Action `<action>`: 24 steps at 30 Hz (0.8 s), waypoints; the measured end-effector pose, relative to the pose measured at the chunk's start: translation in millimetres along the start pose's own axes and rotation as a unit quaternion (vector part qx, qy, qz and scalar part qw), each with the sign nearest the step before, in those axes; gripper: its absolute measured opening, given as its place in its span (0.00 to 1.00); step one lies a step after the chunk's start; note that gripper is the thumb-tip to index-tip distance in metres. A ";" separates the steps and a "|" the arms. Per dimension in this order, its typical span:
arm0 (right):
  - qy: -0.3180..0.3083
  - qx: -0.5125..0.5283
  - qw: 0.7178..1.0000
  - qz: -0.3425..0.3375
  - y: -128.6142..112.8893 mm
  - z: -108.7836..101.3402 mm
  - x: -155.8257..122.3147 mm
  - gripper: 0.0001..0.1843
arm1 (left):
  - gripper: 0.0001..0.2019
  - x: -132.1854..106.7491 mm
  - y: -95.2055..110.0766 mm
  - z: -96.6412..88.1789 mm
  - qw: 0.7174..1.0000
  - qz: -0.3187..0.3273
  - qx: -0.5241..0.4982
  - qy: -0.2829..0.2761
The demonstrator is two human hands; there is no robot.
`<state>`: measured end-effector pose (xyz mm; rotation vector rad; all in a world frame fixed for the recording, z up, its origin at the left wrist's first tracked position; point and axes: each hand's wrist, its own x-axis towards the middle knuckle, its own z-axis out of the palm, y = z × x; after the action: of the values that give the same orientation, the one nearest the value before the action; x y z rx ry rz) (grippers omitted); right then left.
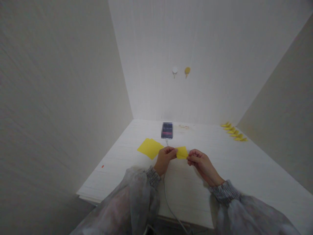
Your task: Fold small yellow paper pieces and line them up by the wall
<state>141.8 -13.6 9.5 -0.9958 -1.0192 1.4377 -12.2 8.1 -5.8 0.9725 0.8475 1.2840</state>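
Your left hand [166, 158] pinches the paper [181, 152] at its left side, thumb against fingers, and your right hand [199, 161] is clamped on its lower right corner. The paper sits between your two hands, in front of you over the table [188, 192]; whether it touches the wood, you cannot tell from this view. If your hands pull away from each other, the paper could tear or crease where you don't want it, as both ends are gripped. If the right fingertips slip, that corner may spring loose, since they seem to have only a little of it.

Your left hand is also right beside the loose sheets [149, 147]; a sideways brush of your knuckles could skid or fan them, as nothing weighs them down. The cable [166, 192] runs from the phone [167, 130] past your left wrist to the near edge, so a sleeve [137, 189] catching it could drag the phone towards you. The folds [234, 133] stand in a row at the far right, well apart from your right hand; being light, they could topple if a wide reach or a draught catches them.
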 end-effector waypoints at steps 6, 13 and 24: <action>0.009 0.011 1.000 0.003 0.8 -1.5 0.6 0.08 | 0.15 -3.8 8.0 1.6 1.000 -0.007 0.018 -0.008; 0.009 0.006 1.000 -0.002 0.4 0.5 1.1 0.08 | 0.14 0.0 3.0 -4.4 0.994 0.022 0.106 -0.015; 0.008 -0.010 1.000 -0.006 -1.6 3.7 -1.9 0.08 | 0.12 5.0 -2.8 -8.5 0.994 0.049 0.100 0.021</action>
<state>138.9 -15.6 12.3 -1.0132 -1.0286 1.4097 -18.4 13.9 -11.5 1.1601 0.9859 1.3247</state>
